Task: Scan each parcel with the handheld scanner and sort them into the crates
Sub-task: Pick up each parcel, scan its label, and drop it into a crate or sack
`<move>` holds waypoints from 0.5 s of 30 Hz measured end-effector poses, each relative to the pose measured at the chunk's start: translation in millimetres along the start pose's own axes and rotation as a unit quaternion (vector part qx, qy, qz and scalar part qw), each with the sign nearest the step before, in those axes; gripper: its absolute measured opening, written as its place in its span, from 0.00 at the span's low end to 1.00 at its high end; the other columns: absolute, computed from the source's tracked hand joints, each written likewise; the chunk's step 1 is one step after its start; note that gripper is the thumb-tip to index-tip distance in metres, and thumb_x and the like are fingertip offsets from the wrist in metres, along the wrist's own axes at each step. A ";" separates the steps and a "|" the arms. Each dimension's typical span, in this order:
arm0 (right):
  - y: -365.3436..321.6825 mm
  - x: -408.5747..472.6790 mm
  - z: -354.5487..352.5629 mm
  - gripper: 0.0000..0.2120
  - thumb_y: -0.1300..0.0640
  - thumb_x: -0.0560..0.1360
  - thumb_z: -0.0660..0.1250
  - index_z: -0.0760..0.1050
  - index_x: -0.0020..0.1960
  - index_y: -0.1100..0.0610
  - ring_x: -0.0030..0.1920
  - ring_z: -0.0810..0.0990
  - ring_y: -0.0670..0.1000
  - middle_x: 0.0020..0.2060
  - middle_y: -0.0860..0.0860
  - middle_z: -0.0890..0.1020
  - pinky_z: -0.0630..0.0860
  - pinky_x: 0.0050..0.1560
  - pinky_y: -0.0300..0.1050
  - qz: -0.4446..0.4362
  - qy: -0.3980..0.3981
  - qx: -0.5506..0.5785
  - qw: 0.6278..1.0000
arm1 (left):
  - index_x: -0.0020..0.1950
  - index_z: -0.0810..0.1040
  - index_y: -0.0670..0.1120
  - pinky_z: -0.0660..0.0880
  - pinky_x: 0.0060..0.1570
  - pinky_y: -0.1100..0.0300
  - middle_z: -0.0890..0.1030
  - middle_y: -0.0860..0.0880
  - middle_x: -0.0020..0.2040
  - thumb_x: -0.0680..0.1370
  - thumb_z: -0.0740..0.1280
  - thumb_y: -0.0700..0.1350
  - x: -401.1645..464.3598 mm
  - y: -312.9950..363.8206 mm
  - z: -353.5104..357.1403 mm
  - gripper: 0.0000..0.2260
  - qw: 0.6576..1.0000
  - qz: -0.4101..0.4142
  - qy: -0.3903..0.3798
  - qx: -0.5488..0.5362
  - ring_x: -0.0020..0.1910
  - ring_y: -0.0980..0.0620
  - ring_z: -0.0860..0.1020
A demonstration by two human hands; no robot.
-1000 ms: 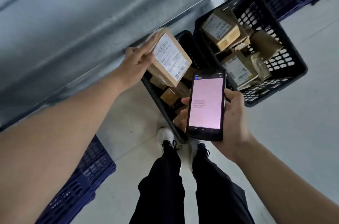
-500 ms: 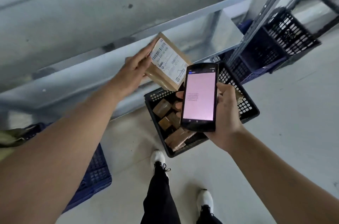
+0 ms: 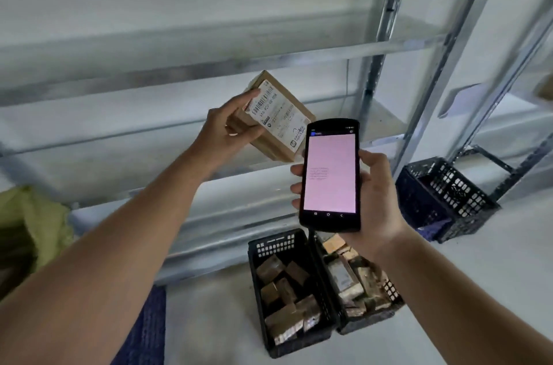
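Holding parcel [image 3: 276,116] in left hand [image 3: 223,131], scanner [image 3: 330,174] just beside its edge

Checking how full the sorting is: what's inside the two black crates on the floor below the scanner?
The left black crate holds a pile of brown cardboard parcels. The right black crate holds more parcels, some labelled. The right hand and handheld scanner cover its far end.

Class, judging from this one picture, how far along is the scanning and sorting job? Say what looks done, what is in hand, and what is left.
Done: two black crates on the floor already hold many brown parcels. In hand: the left hand holds a labelled parcel up, and the right hand holds the scanner, its screen pink. Left: dropping this parcel into a crate. Whether more parcels wait cannot be seen.
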State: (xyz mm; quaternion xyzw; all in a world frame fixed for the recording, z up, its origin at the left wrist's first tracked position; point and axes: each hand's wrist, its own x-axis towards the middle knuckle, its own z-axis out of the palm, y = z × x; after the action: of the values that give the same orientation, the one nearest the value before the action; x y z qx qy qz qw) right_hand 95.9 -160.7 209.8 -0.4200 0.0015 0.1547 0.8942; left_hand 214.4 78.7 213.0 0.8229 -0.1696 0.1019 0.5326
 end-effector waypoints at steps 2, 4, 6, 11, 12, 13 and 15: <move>-18.4 -8.7 20.6 0.31 0.42 0.84 0.49 0.79 0.71 0.60 0.48 0.84 0.62 0.58 0.66 0.84 0.83 0.51 0.58 -0.005 -0.023 -0.008 1.000 | 0.78 0.74 0.51 0.80 0.62 0.59 0.81 0.53 0.65 0.79 0.76 0.37 8.6 29.2 -11.8 0.29 0.998 0.048 0.010 0.028 0.58 0.66 0.81; -34.4 -14.3 40.8 0.31 0.42 0.83 0.49 0.78 0.72 0.59 0.48 0.84 0.62 0.58 0.66 0.84 0.83 0.51 0.57 -0.009 -0.047 -0.019 0.999 | 0.78 0.73 0.52 0.80 0.60 0.64 0.80 0.57 0.63 0.79 0.75 0.35 18.0 55.9 -24.4 0.29 0.995 0.088 0.011 0.034 0.58 0.68 0.80; -47.5 -17.1 60.8 0.31 0.42 0.83 0.50 0.78 0.72 0.60 0.48 0.84 0.62 0.58 0.66 0.84 0.83 0.50 0.57 -0.017 -0.066 -0.021 0.997 | 0.77 0.72 0.53 0.76 0.57 0.72 0.78 0.61 0.61 0.79 0.74 0.34 28.6 79.3 -38.4 0.29 0.992 0.121 0.009 0.037 0.57 0.71 0.80; -66.9 -15.6 99.0 0.32 0.41 0.82 0.52 0.76 0.74 0.62 0.48 0.83 0.63 0.58 0.66 0.83 0.83 0.49 0.57 -0.013 -0.116 0.016 0.993 | 0.77 0.73 0.63 0.73 0.73 0.55 0.75 0.49 0.65 0.77 0.77 0.38 56.9 99.7 -80.1 0.33 0.982 0.172 0.021 0.074 0.69 0.54 0.75; -69.4 -15.6 104.6 0.33 0.41 0.82 0.52 0.76 0.74 0.62 0.48 0.84 0.63 0.58 0.66 0.83 0.83 0.49 0.57 -0.010 -0.123 0.020 0.992 | 0.77 0.73 0.65 0.72 0.74 0.53 0.73 0.46 0.67 0.77 0.78 0.39 61.8 99.8 -87.2 0.34 0.982 0.171 0.019 0.078 0.71 0.50 0.74; -71.4 -15.7 109.5 0.33 0.41 0.82 0.52 0.77 0.74 0.62 0.48 0.84 0.63 0.58 0.65 0.83 0.84 0.48 0.56 -0.008 -0.128 0.021 0.991 | 0.77 0.73 0.66 0.72 0.75 0.53 0.72 0.44 0.68 0.77 0.78 0.39 65.6 100.3 -92.8 0.34 0.982 0.171 0.012 0.079 0.72 0.49 0.73; -73.7 -16.8 118.2 0.33 0.41 0.82 0.52 0.78 0.72 0.63 0.47 0.84 0.63 0.58 0.65 0.84 0.84 0.47 0.56 0.000 -0.135 0.019 0.991 | 0.78 0.73 0.61 0.73 0.72 0.60 0.70 0.43 0.70 0.77 0.77 0.37 71.2 102.2 -100.4 0.34 0.981 0.176 -0.002 0.079 0.72 0.50 0.73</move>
State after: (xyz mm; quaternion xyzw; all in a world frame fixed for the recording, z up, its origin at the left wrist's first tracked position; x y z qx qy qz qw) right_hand 85.4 -120.7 343.8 -0.3781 -0.1167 0.2099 0.8941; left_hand 241.8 119.7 365.2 0.8198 -0.3043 0.2058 0.4393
